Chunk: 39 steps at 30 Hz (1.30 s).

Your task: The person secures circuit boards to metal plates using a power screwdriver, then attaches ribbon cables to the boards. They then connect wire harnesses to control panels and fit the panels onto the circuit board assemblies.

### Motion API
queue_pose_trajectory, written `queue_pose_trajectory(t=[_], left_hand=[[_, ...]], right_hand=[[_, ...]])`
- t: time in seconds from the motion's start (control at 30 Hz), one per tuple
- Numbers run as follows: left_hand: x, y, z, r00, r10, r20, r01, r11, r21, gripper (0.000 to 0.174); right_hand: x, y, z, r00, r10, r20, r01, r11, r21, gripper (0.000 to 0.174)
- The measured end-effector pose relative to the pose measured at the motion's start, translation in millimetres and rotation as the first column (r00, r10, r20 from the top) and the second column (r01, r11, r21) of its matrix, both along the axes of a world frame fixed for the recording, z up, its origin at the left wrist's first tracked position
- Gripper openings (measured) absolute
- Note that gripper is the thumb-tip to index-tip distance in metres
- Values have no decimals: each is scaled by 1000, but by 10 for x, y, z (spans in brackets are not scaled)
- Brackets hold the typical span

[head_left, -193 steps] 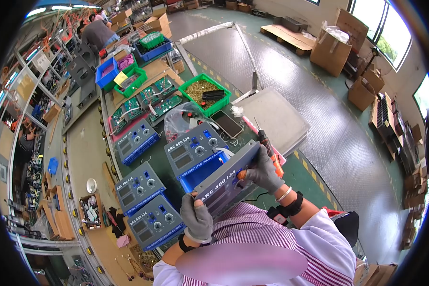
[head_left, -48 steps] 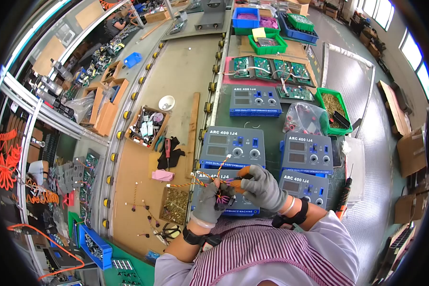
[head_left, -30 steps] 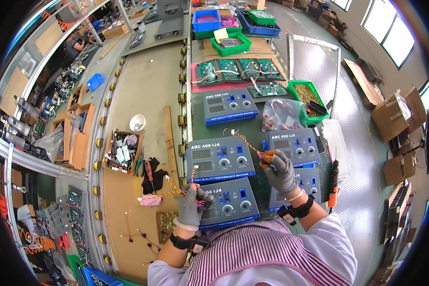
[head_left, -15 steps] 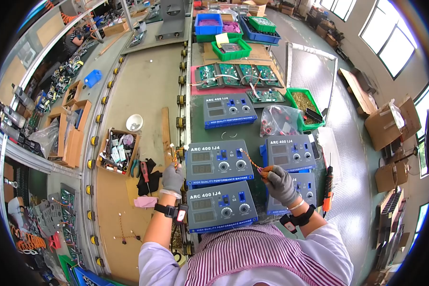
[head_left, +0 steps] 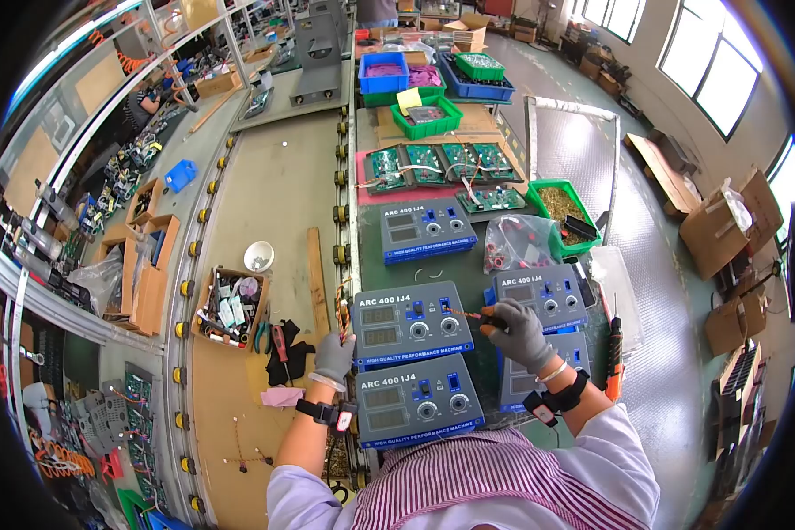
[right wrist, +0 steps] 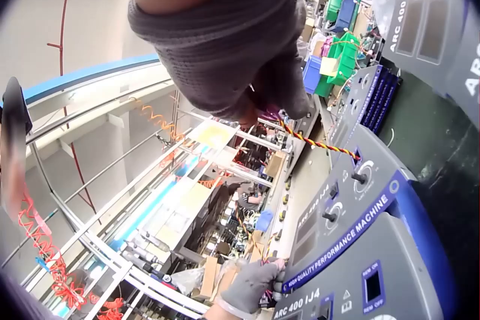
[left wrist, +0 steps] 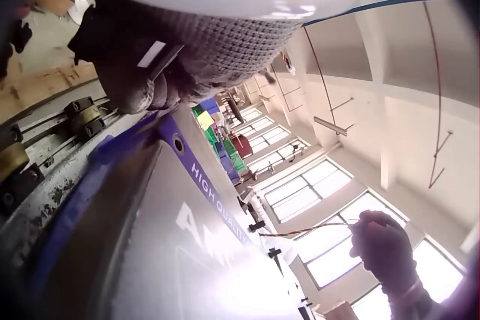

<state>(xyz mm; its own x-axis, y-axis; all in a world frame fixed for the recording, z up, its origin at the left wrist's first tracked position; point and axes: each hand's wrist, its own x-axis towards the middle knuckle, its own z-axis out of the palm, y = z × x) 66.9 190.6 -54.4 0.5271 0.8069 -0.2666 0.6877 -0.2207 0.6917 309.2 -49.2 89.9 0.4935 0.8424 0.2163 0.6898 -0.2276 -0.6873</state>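
Observation:
In the head view my gloved right hand [head_left: 523, 337] pinches a twisted orange and dark wire lead [head_left: 465, 313], stretched leftward over a grey control panel [head_left: 408, 323] marked ARC 400 IJ4. The lead's far end meets the panel near its upper right switch; the right wrist view shows the twisted lead [right wrist: 322, 144] running from the fingers to that spot. My gloved left hand [head_left: 334, 357] sits at this panel's left edge and grips several similar wire leads [head_left: 343, 311], which stick up past the fingers. A second such panel [head_left: 420, 402] lies nearer my body.
More panels lie right [head_left: 539, 296] and behind [head_left: 427, 230]. An orange screwdriver [head_left: 615, 360] stands at the right edge. Left are a parts box [head_left: 231, 306], a screwdriver with red handle [head_left: 280, 343] and a roller track [head_left: 342, 212]. Green circuit boards [head_left: 442, 166] and bins lie farther back.
Earlier both hands held a panel, then sorted a wire bundle together. The hands parted, the left moving left with the bundle, the right drawing one lead out; its lead now stretches flatter across the panel.

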Motion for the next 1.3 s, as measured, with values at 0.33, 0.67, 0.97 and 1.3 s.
queue_pose_trajectory(t=[0.33,0.67,0.97,1.3], left_hand=[[-79,-154,197,986,-162,-32,162,987,-10,48],[-162,-164,313,987,-91,-136,107,987,118,43],[-152,-237,177,993,-111,26,109,992,57,41],[-169,-215,128,990,-129,62,129,992,-6,41]], right_hand=[[151,449,-44,995,-5,-98,4,1000,-9,23],[127,357,175,995,36,96,-8,961,-275,25],[67,523,-69,962,-240,-130,204,949,-240,22],[191,452,-120,986,-82,-143,42,964,-261,23]])
